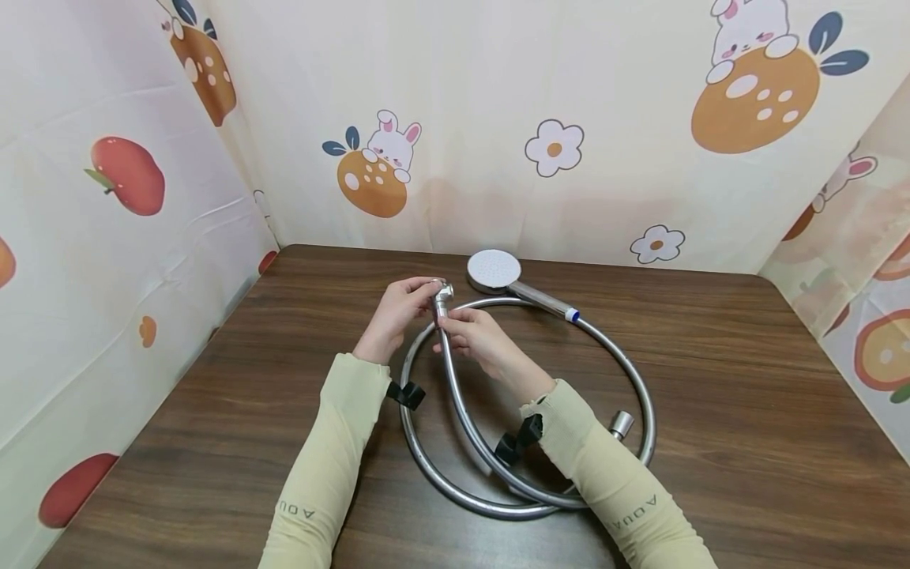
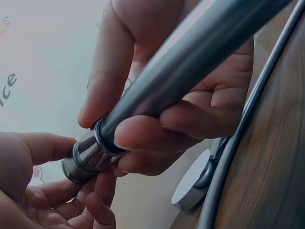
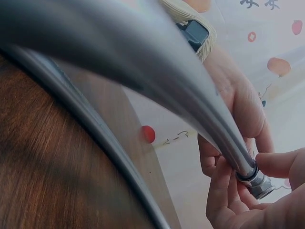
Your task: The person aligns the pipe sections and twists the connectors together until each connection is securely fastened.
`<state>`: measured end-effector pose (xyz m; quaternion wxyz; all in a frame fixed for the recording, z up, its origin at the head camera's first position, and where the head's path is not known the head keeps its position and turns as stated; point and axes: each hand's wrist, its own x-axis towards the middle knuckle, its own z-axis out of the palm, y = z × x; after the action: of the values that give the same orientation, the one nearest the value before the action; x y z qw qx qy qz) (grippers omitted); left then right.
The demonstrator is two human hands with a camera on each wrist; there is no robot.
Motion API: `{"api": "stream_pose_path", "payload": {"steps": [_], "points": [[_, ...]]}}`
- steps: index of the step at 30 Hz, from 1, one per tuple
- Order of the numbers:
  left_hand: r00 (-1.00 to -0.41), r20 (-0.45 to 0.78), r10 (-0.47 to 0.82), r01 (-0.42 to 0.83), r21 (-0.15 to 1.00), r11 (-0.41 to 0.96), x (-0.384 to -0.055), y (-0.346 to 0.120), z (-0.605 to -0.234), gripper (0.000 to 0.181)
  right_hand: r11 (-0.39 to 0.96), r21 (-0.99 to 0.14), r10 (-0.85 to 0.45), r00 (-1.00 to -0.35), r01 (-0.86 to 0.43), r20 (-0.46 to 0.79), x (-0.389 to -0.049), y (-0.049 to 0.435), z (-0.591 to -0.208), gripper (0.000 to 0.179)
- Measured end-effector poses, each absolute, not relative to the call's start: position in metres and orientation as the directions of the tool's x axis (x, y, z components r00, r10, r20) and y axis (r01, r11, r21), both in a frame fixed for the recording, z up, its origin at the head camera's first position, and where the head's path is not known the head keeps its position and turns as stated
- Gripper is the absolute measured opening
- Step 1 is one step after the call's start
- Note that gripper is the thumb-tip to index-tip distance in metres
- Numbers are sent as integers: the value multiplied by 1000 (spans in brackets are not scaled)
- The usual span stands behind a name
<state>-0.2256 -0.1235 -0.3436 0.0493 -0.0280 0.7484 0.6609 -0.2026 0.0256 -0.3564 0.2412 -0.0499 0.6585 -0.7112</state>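
A silver shower hose (image 1: pixel 455 387) rises from the table, its end held up in front of me by both hands. My left hand (image 1: pixel 398 318) pinches the shiny metal nut (image 1: pixel 444 294) at the hose's tip between thumb and fingers. Just below, my right hand (image 1: pixel 490 352) grips the hose near its collar. In the left wrist view, the left fingers (image 2: pixel 52 143) surround the nut (image 2: pixel 86 160), while the right hand (image 2: pixel 190 100) wraps the hose. The right wrist view shows the nut (image 3: pixel 259 185) tilted downward between both hands.
A shower head (image 1: pixel 494 270) with a blue-ended handle lies face up at the back of the wooden table (image 1: pixel 284 442). The hose's loops spread across the middle; its other end fitting (image 1: pixel 621 424) lies beside my right forearm. Patterned curtains (image 1: pixel 483 71) enclose the table.
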Motion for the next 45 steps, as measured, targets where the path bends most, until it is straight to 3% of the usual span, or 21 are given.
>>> {"api": "stream_pose_path", "payload": {"steps": [17,29,45], "points": [[-994,-107,27,-103,989,107,-225,-123,-344,31,-27,-962,-449,-863,271,-231,-202,25,-358,29],[-995,-99,30,-95,990,108,-224,-123,-342,31,-16,-958,-415,-873,288,-256,-203,24,-354,39],[-994,-108,30,-104,989,101,-223,-123,-342,31,-3,-967,-419,-878,255,-230,-203,26,-356,34]]}}
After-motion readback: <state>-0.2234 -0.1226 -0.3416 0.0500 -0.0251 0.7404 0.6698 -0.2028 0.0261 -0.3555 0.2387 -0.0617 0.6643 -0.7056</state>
